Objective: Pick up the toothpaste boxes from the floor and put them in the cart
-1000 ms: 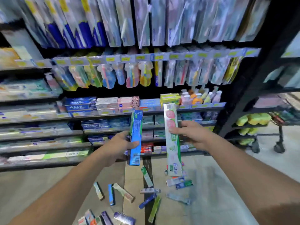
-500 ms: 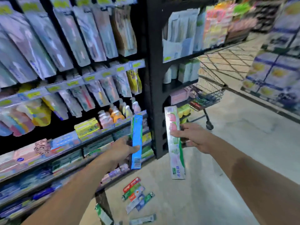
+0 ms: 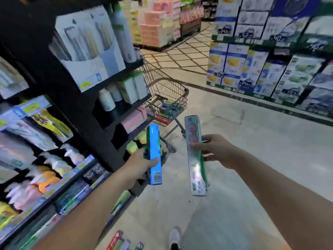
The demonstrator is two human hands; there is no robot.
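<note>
The left hand (image 3: 139,166) grips a blue box (image 3: 154,154), the right hand (image 3: 214,150) a green box (image 3: 196,156), both upright, well short of the cart (image 3: 166,98). Tossing early risks missing the basket; boxes (image 3: 124,243) underfoot could trip.

Under me is a pale, mottled stone floor (image 3: 252,159), turning to a diamond-lined tile pattern farther down the aisle. A few red and green toothpaste boxes (image 3: 124,243) lie flat on it by the bottom edge of my view, next to my white shoe (image 3: 174,238). A brown wire shopping cart (image 3: 167,98) stands on its wheels on the floor beside the black store shelving (image 3: 86,98) on my left, with colourful boxes piled in its basket. Stacked blue-and-white cartons (image 3: 252,65) sit along the floor's right side.
</note>
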